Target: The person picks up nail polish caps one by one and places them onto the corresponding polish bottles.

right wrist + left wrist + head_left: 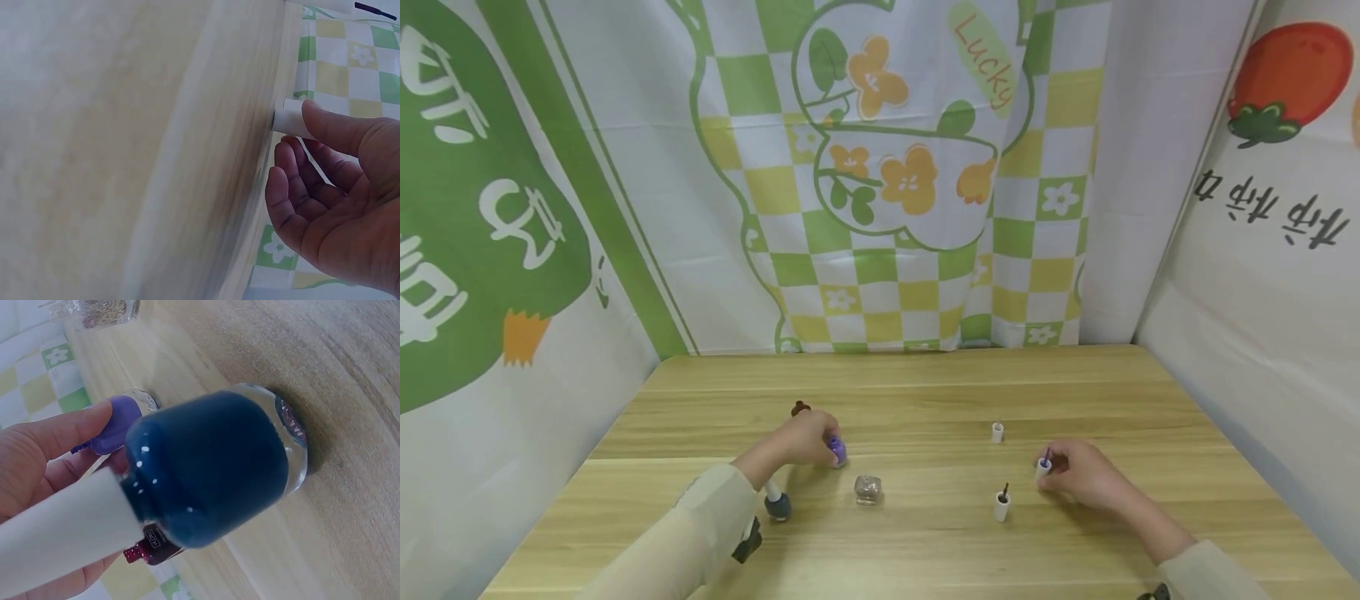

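Observation:
Thumb and fingers of my left hand pinch a small purple nail polish bottle, its neck uncapped, on the table. My right hand pinches a white nail polish cap that stands on the table with its purple brush upward. Beyond the left hand is a dark red bottle, also uncapped in the left wrist view. A dark blue bottle with a white cap on fills the middle of that view. Right of the left hand sits a clear glittery bottle.
Two more white caps stand brush-up left of the right hand: one farther back, and a nearer cap with a dark brush. The wooden table meets a checked cloth at its back edge. Printed cloths hang at both sides.

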